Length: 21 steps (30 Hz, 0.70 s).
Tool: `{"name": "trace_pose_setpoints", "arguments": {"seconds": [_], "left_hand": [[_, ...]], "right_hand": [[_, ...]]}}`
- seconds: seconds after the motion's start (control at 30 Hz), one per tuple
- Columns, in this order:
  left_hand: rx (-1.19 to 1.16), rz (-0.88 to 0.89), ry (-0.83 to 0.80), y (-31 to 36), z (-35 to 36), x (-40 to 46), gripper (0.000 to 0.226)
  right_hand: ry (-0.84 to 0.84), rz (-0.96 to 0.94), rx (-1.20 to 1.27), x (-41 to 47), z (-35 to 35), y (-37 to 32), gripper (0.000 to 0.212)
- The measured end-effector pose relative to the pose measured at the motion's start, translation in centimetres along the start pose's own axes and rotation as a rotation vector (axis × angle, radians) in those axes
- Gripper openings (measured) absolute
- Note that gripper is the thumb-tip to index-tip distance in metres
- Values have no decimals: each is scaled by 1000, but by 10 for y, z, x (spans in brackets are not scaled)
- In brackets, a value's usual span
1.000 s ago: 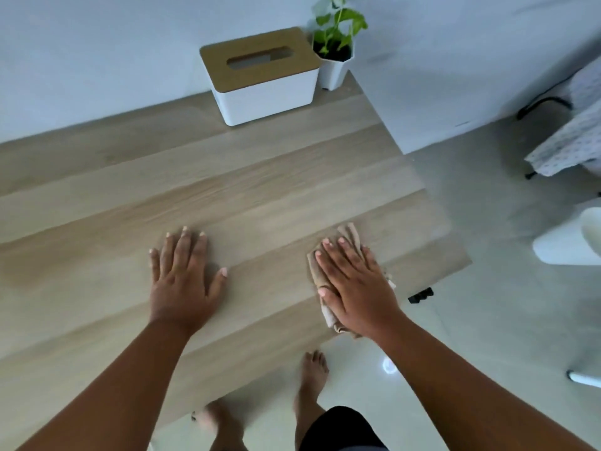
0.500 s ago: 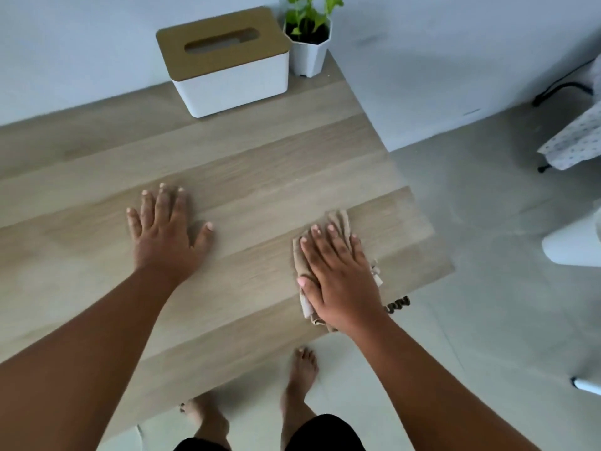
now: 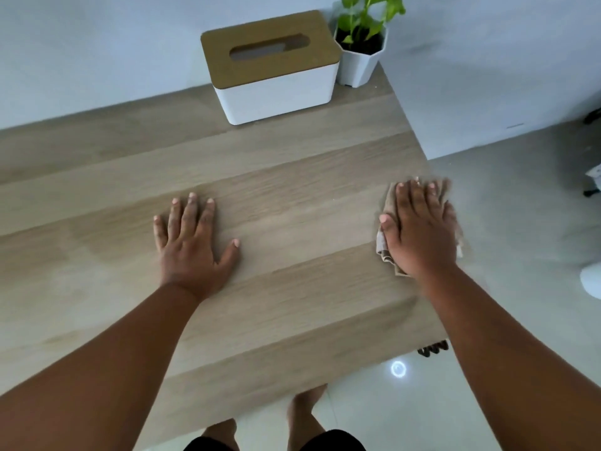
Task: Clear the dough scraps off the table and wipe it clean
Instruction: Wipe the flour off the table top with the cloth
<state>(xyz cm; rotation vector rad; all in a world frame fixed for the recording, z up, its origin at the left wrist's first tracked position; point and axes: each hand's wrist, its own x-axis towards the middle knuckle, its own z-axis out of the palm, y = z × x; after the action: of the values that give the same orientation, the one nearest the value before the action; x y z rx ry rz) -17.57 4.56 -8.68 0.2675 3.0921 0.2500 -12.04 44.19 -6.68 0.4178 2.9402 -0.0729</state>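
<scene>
At the frame's right, I saw the right hand point(image 3: 421, 232) pressed flat, fingers straight, on a beige cloth point(image 3: 385, 252) at the table point(image 3: 292, 288) edge; the left hand point(image 3: 192, 245) lay spread wide at center.

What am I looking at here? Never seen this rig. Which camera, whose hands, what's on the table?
There is no robot: one wide-angle camera worn on a person's head looks forward and down, so the two arms coming in from the bottom are the wearer's own. The left hand lies flat on the wooden table, fingers straight, holding nothing. The right hand presses a beige cloth flat at the table's right edge; it looks blurred, probably mid-wipe. At the back by the wall stand a white tissue box with a wooden lid and a small potted plant. I see no dough scraps on the visible part of the table. The wearer's bare feet show below the table's near edge.
</scene>
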Motion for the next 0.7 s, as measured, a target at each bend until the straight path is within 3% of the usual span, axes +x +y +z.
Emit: {"name": "trace_pose_setpoints", "arguments": {"seconds": [0.2, 0.33, 0.4, 0.53, 0.7], "left_hand": [[-2, 1, 29, -4, 5, 1, 86], [-7, -2, 59, -5, 7, 2, 87], [-12, 3, 66, -5, 8, 2, 88], [-14, 13, 75, -6, 10, 1, 90], [-17, 23, 86, -7, 13, 1, 90]], "right_hand": [[29, -349, 31, -1, 6, -108, 71], [43, -615, 8, -36, 18, -93, 67], [55, -572, -3, -37, 17, -63, 68], [3, -242, -15, 1, 0, -32, 72], [6, -84, -18, 84, -17, -86, 74]]}}
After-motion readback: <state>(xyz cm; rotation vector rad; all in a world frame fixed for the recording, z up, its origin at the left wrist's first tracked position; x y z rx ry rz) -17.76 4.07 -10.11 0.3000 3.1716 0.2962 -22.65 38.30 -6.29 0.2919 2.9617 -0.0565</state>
